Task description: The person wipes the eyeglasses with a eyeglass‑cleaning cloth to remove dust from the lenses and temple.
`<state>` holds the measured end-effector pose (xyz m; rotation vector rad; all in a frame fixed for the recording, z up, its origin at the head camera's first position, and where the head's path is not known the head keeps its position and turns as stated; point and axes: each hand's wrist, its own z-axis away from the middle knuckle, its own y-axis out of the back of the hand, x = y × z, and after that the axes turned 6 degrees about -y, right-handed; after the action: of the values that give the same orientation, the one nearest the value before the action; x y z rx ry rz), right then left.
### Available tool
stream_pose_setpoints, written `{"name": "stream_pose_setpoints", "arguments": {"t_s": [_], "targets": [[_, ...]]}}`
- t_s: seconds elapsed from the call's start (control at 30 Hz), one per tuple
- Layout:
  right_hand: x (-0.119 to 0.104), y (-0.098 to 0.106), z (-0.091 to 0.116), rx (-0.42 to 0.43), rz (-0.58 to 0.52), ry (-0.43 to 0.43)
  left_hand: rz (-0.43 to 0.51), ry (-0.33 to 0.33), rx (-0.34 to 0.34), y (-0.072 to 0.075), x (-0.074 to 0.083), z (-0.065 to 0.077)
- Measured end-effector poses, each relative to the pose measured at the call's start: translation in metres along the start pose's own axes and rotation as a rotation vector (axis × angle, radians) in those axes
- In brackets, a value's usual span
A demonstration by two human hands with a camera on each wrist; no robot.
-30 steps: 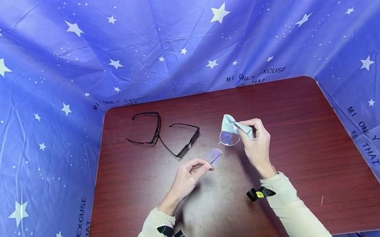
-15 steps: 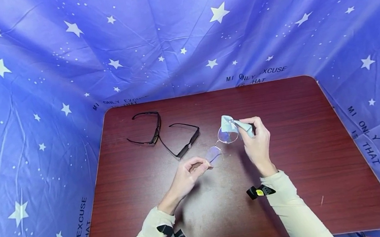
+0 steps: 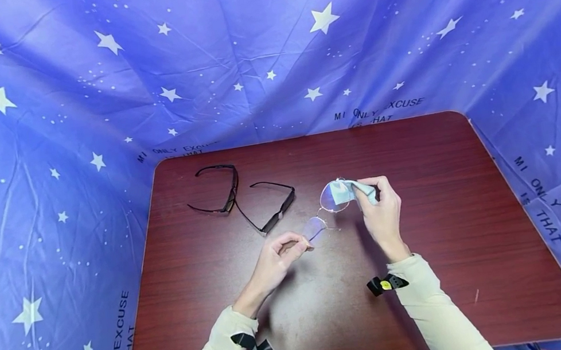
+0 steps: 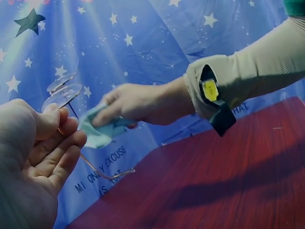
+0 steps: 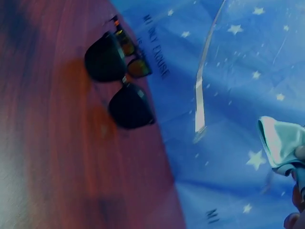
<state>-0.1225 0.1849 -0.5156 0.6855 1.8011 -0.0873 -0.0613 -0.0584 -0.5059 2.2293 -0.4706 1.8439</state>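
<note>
My left hand (image 3: 280, 257) pinches a pair of thin-rimmed, clear eyeglasses (image 3: 315, 227) near one lens, holding them above the table. In the left wrist view, that hand (image 4: 35, 148) has thumb and forefinger at the rim, and a slim temple arm (image 4: 102, 175) hangs below. My right hand (image 3: 382, 209) grips a pale blue-green cleaning cloth (image 3: 343, 191), which lies over part of the farther lens. The cloth (image 5: 281, 143) shows folded at the right edge of the right wrist view, with only some fingertips (image 5: 300, 151) visible there.
Two pairs of black sunglasses lie unfolded at the table's back left: one farther back (image 3: 233, 189), one nearer (image 3: 278, 213). The dark red wooden table (image 3: 459, 195) extends to the right. A blue star-patterned curtain (image 3: 245, 46) surrounds it.
The cloth has shifted down and across the farther lens with my right hand, its loose corner no longer sticking up. The eyeglasses have tilted slightly; my left hand stays nearly still.
</note>
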Motion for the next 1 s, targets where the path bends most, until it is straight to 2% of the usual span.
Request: {"name": "stream_pose_setpoints", "arguments": {"t_s": [0.1, 0.2, 0.47, 0.77, 0.87, 1.0], "targets": [[-0.011, -0.002, 0.000, -0.017, -0.066, 0.046, 0.006, -0.003, -0.005, 0.000, 0.000, 0.000], [-0.016, -0.003, -0.001, -0.026, -0.083, 0.076, 0.013, -0.009, -0.004, 0.000, 0.001, 0.001], [0.001, -0.002, -0.002, 0.033, 0.022, -0.004, 0.026, -0.011, -0.003, 0.001, 0.001, 0.003], [-0.014, -0.005, 0.000, -0.062, -0.081, 0.057, 0.012, 0.017, -0.005, 0.000, 0.002, 0.004], [-0.009, -0.004, 0.000, -0.044, -0.041, 0.052, 0.006, 0.016, -0.004, -0.001, 0.001, 0.003], [0.007, -0.001, 0.001, -0.005, 0.045, 0.005, 0.017, 0.015, 0.021, 0.000, 0.000, 0.002]]}}
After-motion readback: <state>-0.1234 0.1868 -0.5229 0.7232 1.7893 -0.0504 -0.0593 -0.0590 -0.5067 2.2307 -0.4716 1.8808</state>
